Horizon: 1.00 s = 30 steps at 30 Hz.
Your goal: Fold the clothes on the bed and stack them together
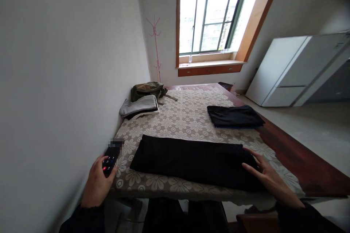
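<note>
My left hand (97, 180) is closed around a dark smartphone (111, 159) at the table's left edge. Its lit screen shows a red button and several small icons; the top of the phone is pixelated. A long folded black garment (188, 160) lies flat along the near side of the table. At its right end, my right hand (262, 171) grips the cloth, thumb on the near side and fingers on the far edge. Which kind of garment it is, I cannot tell.
A flowered lace tablecloth (184, 118) covers much of the reddish wooden table (300, 160). Folded grey clothes (139, 105) lie by an olive backpack (147, 89) at the left wall. Another folded black garment (235, 115) lies at the right. Beyond stand a pink coat rack (156, 43) and a white fridge (290, 69).
</note>
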{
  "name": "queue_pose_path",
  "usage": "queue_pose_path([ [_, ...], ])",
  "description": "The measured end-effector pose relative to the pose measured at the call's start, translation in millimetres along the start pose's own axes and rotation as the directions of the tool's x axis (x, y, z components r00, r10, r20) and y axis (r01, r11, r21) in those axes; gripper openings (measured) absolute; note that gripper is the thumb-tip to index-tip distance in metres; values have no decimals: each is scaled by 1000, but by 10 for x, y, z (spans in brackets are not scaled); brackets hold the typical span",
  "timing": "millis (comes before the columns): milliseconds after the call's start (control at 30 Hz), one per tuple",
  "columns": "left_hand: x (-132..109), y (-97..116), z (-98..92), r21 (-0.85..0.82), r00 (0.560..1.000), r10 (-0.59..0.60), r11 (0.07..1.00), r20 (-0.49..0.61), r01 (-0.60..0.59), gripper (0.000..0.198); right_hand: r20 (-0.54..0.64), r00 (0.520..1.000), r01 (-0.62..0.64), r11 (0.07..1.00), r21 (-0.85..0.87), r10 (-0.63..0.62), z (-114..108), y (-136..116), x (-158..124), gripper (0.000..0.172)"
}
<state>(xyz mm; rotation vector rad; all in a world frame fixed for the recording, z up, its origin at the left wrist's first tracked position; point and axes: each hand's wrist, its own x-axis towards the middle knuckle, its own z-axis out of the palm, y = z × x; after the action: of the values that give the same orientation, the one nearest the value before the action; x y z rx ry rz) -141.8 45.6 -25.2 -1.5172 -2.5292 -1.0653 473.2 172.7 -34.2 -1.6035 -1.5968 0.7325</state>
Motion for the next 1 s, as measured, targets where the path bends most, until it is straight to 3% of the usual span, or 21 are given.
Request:
queue_pose_path([
  [200,95,580,372,-30,965,133,991,226,-130,46,50,995,88,992,-95,-84,-32,-176,10,66],
  [333,285,873,584,31,927,113,991,358,-132,48,114,990,94,992,-86,-84,-29,-156,-26,56],
  [467,489,995,673,0,894,76,996,442,-85,49,193,980,59,994,-92,-40,-52,-181,-31,44],
  [600,586,929,719,-218,899,109,976,424,-15,53,219,976,35,994,-107,-11,-55,-236,-15,41],
  [800,461,845,750,-505,933,92,857,348,104,52,131,991,47,986,-162,-26,-22,-211,9,45],
  [1000,452,1126,576,-598,961,169,802,219,-5,34,67,992,121,973,-195,-109,-109,-404,173,50],
])
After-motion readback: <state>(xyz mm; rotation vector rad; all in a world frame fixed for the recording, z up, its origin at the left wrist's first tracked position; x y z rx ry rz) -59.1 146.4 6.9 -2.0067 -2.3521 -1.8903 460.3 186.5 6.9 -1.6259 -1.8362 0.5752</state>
